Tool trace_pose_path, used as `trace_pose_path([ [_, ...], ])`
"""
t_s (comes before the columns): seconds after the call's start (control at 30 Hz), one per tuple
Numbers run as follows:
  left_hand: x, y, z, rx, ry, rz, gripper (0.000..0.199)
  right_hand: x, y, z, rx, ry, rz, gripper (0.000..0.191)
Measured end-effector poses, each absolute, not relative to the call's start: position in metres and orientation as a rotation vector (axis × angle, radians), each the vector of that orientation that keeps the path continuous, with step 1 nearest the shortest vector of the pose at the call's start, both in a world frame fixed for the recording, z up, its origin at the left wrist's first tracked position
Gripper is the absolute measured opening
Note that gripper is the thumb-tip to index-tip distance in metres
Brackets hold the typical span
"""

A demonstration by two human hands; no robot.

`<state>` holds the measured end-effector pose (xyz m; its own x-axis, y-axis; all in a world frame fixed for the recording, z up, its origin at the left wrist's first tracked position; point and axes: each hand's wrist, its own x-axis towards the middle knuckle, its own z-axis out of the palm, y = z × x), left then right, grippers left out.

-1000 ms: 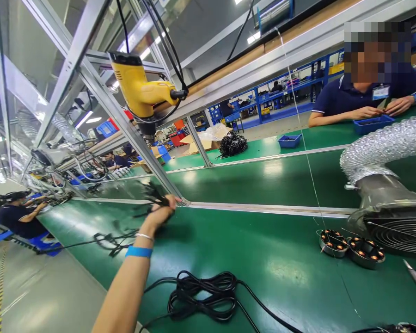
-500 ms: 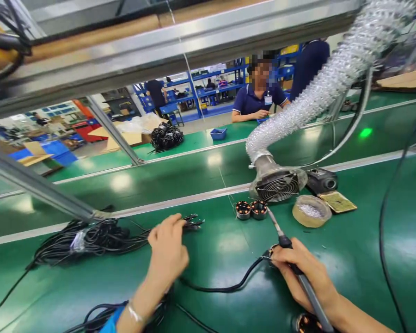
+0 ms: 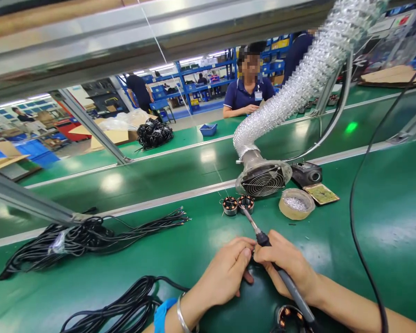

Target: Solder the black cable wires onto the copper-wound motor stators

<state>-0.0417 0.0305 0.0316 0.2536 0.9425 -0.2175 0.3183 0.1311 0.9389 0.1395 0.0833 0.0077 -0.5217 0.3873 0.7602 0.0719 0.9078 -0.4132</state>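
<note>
My right hand [image 3: 287, 263] is closed round the handle of a soldering iron [image 3: 262, 238], whose tip points away toward two small motor stators [image 3: 230, 207] with copper windings. Beside it, my left hand [image 3: 223, 270] has its fingers pinched together, touching the right fingertips; what lies between them is hidden. Another stator [image 3: 288, 315] sits below my right wrist, partly cut off by the frame. A coiled black cable [image 3: 135, 300] lies to the left of my left forearm, one strand running behind it.
A bundle of black cables [image 3: 90, 236] with bared ends lies at left. Beyond the stators stands a fume extractor fan [image 3: 265, 181] on a silver hose [image 3: 287, 101]. Right of it are a round tub of shiny bits [image 3: 296, 204] and a sponge tray [image 3: 321, 194]. A co-worker [image 3: 249, 95] sits opposite.
My left hand has left the ends of the cable bundle and come right, to my right hand. The right hand keeps the soldering iron. The view has shifted somewhat.
</note>
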Motion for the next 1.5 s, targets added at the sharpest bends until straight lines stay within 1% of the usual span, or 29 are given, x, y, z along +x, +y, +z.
trace_pose_path([
  [0.13,-0.042,0.029,0.028,1.271,1.319,0.673,0.045,0.140,0.082,0.007,-0.327,-2.093,0.443,0.029],
  [0.27,-0.037,0.026,0.016,0.835,1.133,0.542,0.053,0.139,0.080,0.008,-0.320,-2.089,0.497,0.030],
  [0.33,-0.034,0.024,0.013,0.702,1.065,0.555,0.057,0.139,0.079,0.008,-0.330,-2.096,0.506,0.029],
  [0.4,-0.032,0.023,0.014,0.640,1.057,0.641,0.054,0.138,0.078,0.008,-0.349,-2.088,0.499,0.028],
  [0.47,-0.030,0.023,0.018,0.608,1.084,0.732,0.045,0.137,0.076,0.009,-0.375,-2.067,0.499,0.028],
  [0.57,-0.029,0.025,0.022,0.607,1.182,0.796,0.034,0.133,0.073,0.012,-0.446,-2.029,0.484,0.027],
  [0.73,-0.025,0.026,0.020,0.768,1.346,0.877,0.027,0.138,0.068,0.010,-0.583,-1.972,0.557,0.024],
  [0.87,-0.022,0.025,0.018,0.795,1.386,0.895,0.022,0.150,0.067,0.006,-0.540,-2.003,0.562,0.032],
  [1.0,-0.021,0.023,0.019,0.798,1.359,0.929,0.026,0.149,0.069,0.005,-0.497,-2.038,0.575,0.028],
  [1.13,-0.020,0.022,0.016,0.813,1.383,0.934,0.030,0.145,0.076,0.003,-0.555,-2.041,0.495,0.026],
  [1.3,-0.018,0.019,0.011,0.843,1.445,0.948,0.031,0.146,0.076,0.000,-0.527,-2.058,0.428,0.027],
  [1.4,-0.017,0.017,0.010,0.865,1.469,0.941,0.031,0.148,0.073,0.004,-0.542,-2.028,0.449,0.028],
  [1.5,-0.016,0.016,0.011,0.885,1.503,0.931,0.031,0.156,0.070,0.015,-0.537,-2.008,0.503,0.032],
])
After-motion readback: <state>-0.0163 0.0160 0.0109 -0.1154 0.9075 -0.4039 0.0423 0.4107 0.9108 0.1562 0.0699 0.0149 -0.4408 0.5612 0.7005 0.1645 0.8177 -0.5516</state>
